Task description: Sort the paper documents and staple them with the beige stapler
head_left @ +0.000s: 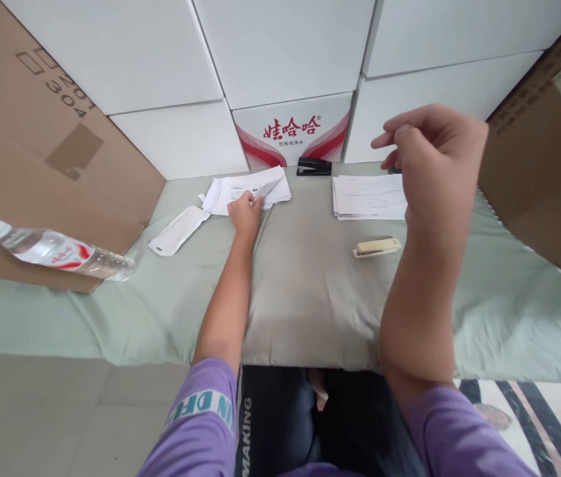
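Observation:
My left hand (244, 213) is closed on the near edge of a sheet of paper (269, 188), which lifts slightly from the paper stack (224, 188) on the left. My right hand (432, 149) is raised in the air over the right side, fingers loosely bent and apart, with nothing visible in it. Beneath and behind it lies a second paper stack (367, 197), its right end hidden by my wrist. A cream stapler (377, 246) rests nearer to me, left of my right forearm. Farther back, a black stapler (314, 166) sits between the two stacks.
A white pouch (178, 230) lies left of the left stack. A water bottle (56, 250) stands farther left, by a cardboard box (51, 132). Another cardboard box (548, 152) is at the right. White boxes (285, 46) wall off the back of the cloth-covered surface (310, 298).

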The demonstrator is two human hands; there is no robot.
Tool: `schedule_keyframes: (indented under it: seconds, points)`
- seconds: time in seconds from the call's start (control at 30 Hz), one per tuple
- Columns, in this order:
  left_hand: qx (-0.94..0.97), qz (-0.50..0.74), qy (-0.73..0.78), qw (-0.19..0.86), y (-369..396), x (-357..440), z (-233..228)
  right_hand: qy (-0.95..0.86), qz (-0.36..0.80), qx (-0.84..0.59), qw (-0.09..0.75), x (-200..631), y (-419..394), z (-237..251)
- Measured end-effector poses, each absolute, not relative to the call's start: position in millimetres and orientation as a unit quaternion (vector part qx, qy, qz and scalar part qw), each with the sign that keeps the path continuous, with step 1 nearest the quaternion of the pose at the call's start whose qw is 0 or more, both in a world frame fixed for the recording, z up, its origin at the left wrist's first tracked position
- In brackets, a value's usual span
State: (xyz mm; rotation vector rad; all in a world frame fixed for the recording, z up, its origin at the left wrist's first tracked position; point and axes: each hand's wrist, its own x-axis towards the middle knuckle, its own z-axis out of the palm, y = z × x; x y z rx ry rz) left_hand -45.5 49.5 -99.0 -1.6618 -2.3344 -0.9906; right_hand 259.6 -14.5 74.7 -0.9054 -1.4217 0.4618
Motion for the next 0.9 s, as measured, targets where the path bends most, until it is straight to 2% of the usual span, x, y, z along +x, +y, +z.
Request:
schedule_keyframes:
  seconds: [0.17, 0.33, 0.5, 0.63, 0.7, 0.8, 0.9]
  points:
    - [-0.583, -0.323, -0.742, 0.073, 46, -54, -81, -0.613, 0.242, -0.424, 0.622, 253, -17, 79]
    - [-0.573, -0.455, -0.679, 0.055, 40, -68, -58, -0.621, 0.251, -0.43, 0.606, 249, -16, 77]
    - [-0.56, -0.64, -0.526, -0.029, 17, -72, -2, -0.664, 0.239, -0.431, 0.562, 252, -20, 72]
    - [-0.546, -0.729, -0.391, -0.131, -23, -50, 34, -0.719, 0.258, -0.38, 0.522, 263, -29, 53]
    - [-0.519, -0.75, -0.369, -0.178, -40, -31, 30, -0.737, 0.313, -0.359, 0.48, 269, -34, 33]
    - [-0.467, -0.766, -0.363, -0.25, -54, -2, 2, -0.743, 0.454, -0.29, 0.398, 271, -41, -7]
    - [-0.432, -0.77, -0.366, -0.294, -57, 18, -30, -0.677, 0.512, -0.318, 0.421, 262, -46, -42]
